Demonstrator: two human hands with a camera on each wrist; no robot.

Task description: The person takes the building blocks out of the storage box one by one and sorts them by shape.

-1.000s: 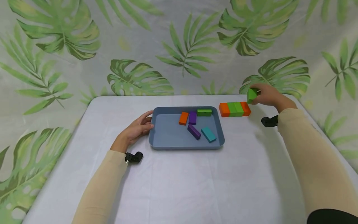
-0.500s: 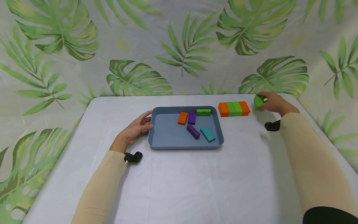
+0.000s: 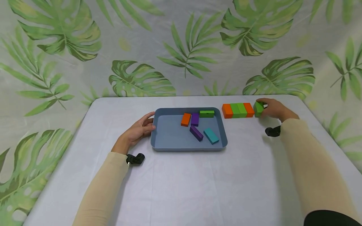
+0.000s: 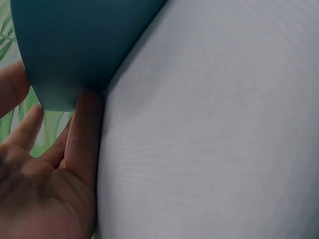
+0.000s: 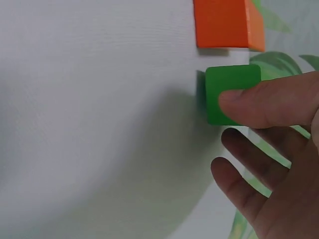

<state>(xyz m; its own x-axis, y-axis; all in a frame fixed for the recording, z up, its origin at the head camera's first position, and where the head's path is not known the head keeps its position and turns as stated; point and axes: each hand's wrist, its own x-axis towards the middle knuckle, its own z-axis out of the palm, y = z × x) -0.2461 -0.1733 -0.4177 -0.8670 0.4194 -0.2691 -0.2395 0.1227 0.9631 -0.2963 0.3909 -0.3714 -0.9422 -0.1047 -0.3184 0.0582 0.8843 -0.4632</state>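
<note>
lying under a gray-blue tray [image 3: 169, 135], white cloth [image 3: 192, 185] fronts leaf-printed fabric [image 3: 186, 47].

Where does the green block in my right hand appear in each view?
Head: the green block is right of centre, in the right hand, beside the orange end block.
Left wrist: not in it.
Right wrist: the green block is right of centre, slightly above mid-height.
Shared by head and right wrist: the orange end block, at the top edge in the latter.
</note>
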